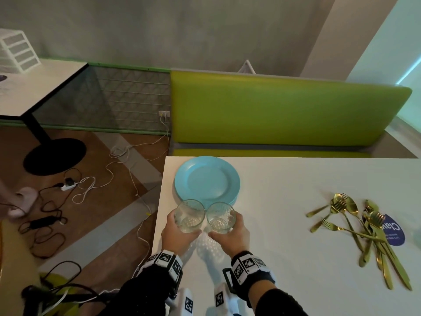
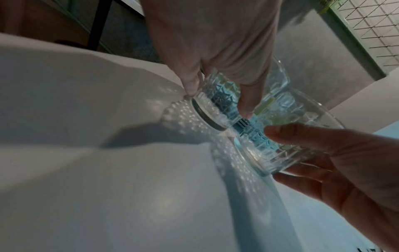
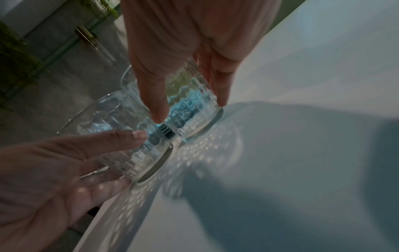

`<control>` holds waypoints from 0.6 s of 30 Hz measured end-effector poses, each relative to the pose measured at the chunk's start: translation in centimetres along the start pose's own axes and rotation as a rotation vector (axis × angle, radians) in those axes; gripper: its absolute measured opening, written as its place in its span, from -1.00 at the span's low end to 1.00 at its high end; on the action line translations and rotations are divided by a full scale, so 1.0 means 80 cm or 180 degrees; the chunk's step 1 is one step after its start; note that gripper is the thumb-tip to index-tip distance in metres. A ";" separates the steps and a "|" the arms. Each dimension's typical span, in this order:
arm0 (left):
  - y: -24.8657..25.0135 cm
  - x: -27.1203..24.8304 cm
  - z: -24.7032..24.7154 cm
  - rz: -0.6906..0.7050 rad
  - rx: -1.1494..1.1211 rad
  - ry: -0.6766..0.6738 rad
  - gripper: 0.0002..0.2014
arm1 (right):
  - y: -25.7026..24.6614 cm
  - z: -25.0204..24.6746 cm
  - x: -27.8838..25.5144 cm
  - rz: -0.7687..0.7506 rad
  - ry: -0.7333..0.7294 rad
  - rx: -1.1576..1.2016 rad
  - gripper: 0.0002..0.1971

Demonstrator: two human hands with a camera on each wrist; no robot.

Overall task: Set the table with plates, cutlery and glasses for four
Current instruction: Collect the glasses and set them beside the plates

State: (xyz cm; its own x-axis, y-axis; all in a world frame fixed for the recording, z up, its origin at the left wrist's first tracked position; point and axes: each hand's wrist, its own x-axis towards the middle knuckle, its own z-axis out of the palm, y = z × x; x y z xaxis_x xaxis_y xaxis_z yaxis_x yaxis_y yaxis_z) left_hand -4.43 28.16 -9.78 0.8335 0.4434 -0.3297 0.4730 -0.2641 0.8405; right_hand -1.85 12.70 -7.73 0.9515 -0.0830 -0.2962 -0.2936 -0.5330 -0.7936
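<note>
Two clear patterned glasses stand side by side near the left edge of the white table (image 1: pixel 284 224), just in front of a stack of light blue plates (image 1: pixel 207 179). My left hand (image 1: pixel 184 224) grips the left glass (image 1: pixel 190 213), thumb on one side and fingers on the other, as the left wrist view shows with my left hand (image 2: pixel 218 102) round the left glass (image 2: pixel 215 110). My right hand (image 1: pixel 224 226) grips the right glass (image 1: pixel 221 215), and likewise my right hand (image 3: pixel 191 110) holds the right glass (image 3: pixel 194 102). The glasses touch or nearly touch. A pile of gold cutlery (image 1: pixel 364 226) lies at the right.
A blue oval sticker (image 1: pixel 395 231) lies under the cutlery. A green bench (image 1: pixel 284 110) runs along the table's far side. Left of the table is floor with loose cables (image 1: pixel 79 190) and another white table (image 1: pixel 34 87).
</note>
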 end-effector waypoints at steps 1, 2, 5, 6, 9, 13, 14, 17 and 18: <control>0.001 0.001 0.001 -0.0011 -0.0005 -0.0001 -0.09 | -0.001 0.000 0.001 0.0005 -0.0005 -0.0005 -0.20; 0.002 0.003 0.002 -0.0020 -0.0011 -0.0001 -0.08 | -0.001 0.000 0.003 0.0008 -0.0009 -0.0008 -0.20; 0.004 0.005 0.003 -0.0048 -0.0016 0.0045 -0.12 | -0.003 0.001 0.006 0.0034 -0.0041 -0.0003 -0.20; 0.004 0.005 0.004 -0.0050 -0.0023 0.0053 -0.12 | -0.003 0.001 0.006 0.0037 -0.0052 0.0002 -0.20; 0.006 0.004 0.004 -0.0063 -0.0022 0.0064 -0.15 | -0.002 0.001 0.008 0.0048 -0.0061 -0.0002 -0.21; 0.007 0.004 0.004 -0.0066 0.0024 0.0083 -0.14 | 0.001 0.003 0.012 0.0086 -0.0065 0.0043 -0.22; 0.007 0.004 0.005 -0.0064 0.0032 0.0086 -0.14 | 0.003 0.003 0.013 0.0086 -0.0062 0.0050 -0.22; 0.009 0.004 0.005 -0.0088 0.0073 0.0094 -0.13 | 0.005 0.005 0.016 0.0068 -0.0075 0.0047 -0.22; 0.010 0.004 0.005 -0.0102 0.0092 0.0098 -0.13 | 0.006 0.005 0.017 0.0063 -0.0074 0.0052 -0.22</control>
State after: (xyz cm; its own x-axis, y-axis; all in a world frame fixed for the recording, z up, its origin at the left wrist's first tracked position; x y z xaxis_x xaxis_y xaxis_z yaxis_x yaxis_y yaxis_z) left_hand -3.66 27.72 -9.36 0.8089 0.4780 -0.3425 0.5077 -0.2738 0.8169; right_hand -0.72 12.65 -8.71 0.9431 -0.0737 -0.3241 -0.3140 -0.5175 -0.7960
